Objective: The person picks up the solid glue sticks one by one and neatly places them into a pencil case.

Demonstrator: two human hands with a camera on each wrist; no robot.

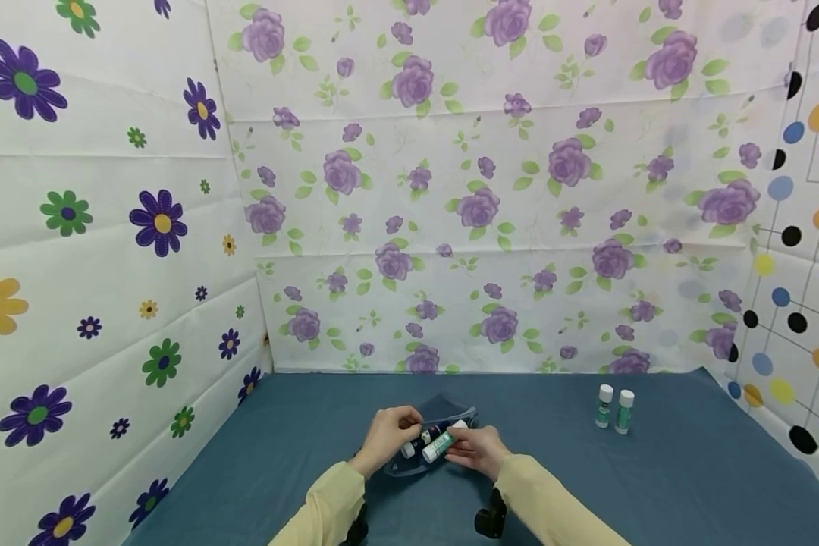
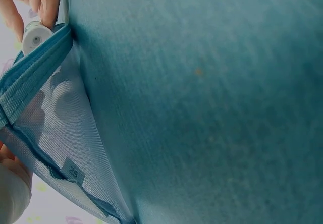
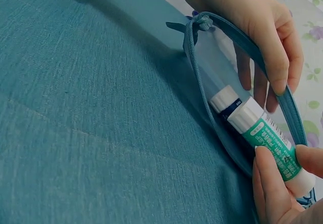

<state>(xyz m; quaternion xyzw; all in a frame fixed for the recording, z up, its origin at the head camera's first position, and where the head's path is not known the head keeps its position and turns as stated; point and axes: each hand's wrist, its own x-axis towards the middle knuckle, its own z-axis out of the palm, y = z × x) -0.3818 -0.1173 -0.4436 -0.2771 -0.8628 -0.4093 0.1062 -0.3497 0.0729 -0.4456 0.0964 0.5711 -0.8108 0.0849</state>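
A blue mesh pouch (image 2: pixel 75 128) lies between the two hands, its mouth spread wide. My left hand (image 1: pixel 387 438) pinches the pouch's rim with thumb and fingers. Between the thumb and fingers of my right hand (image 1: pixel 479 450) is a green-labelled glue stick (image 3: pixel 272 148) with white ends, held at the pouch mouth. Beside it, partly covered, a dark blue glue stick (image 3: pixel 224 100) with a white cap sits inside the pouch. The left wrist view shows only a white end of the held stick and a tag on the mesh.
Two more green-labelled glue sticks, a left one (image 1: pixel 604 406) and a right one (image 1: pixel 624 412), stand upright at the right on the blue tablecloth (image 1: pixel 539 409). Flower-patterned sheets (image 1: pixel 382 189) hang behind and at the left, a dotted one at the right.
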